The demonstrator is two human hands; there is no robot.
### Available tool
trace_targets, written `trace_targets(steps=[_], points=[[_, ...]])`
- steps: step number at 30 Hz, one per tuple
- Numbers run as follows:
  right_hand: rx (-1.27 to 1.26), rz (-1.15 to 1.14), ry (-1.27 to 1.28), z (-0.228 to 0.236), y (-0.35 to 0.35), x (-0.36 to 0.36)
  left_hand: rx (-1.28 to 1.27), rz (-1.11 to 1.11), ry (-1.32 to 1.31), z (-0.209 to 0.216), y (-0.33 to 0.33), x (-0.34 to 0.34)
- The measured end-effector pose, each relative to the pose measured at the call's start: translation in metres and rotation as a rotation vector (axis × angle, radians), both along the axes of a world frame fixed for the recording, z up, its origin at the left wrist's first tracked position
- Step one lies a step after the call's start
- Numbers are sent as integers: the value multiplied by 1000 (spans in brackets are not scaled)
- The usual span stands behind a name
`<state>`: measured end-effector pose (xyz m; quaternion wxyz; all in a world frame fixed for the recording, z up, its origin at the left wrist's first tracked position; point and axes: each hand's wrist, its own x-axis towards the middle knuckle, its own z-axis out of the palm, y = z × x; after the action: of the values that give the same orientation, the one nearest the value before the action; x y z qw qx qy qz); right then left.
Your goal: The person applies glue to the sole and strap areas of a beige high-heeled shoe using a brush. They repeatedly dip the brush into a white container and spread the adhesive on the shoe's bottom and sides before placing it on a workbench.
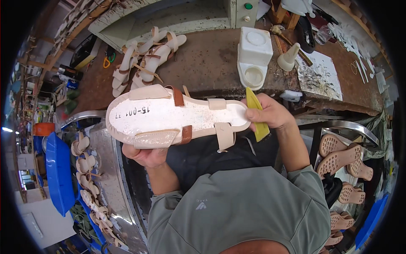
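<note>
Bottom side up, a beige sandal upper without an outsole lies across my two hands, its whitish underside showing. Brown and beige straps fold over its edges. My left hand is closed on the wide toe part from below, where most of its fingers are hidden. At the narrow heel end my right hand pinches a flat yellow tool with a dark lower edge. The thumb of that hand lies over the yellow tool, close against the heel. Whether the right fingers also grip the heel, I cannot tell.
On the brown bench are several beige sandals, a white container, a cone-shaped nozzle and a stained sheet. More sandals line the left side. Perforated soles are stacked on the right.
</note>
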<state>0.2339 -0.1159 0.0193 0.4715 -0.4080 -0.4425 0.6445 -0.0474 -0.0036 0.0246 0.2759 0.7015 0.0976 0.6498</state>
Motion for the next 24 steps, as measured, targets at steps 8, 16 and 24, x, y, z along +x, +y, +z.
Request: trace_targets(steps=[8, 16, 24], points=[[58, -137, 449, 1, 14, -37, -360, -92, -477, -2, -6, 55], [-101, -141, 637, 0, 9, -50, -508, -362, 66, -20, -26, 80], [-238, -113, 311, -14, 7, -31, -374, -309, 157, -31, -24, 78]])
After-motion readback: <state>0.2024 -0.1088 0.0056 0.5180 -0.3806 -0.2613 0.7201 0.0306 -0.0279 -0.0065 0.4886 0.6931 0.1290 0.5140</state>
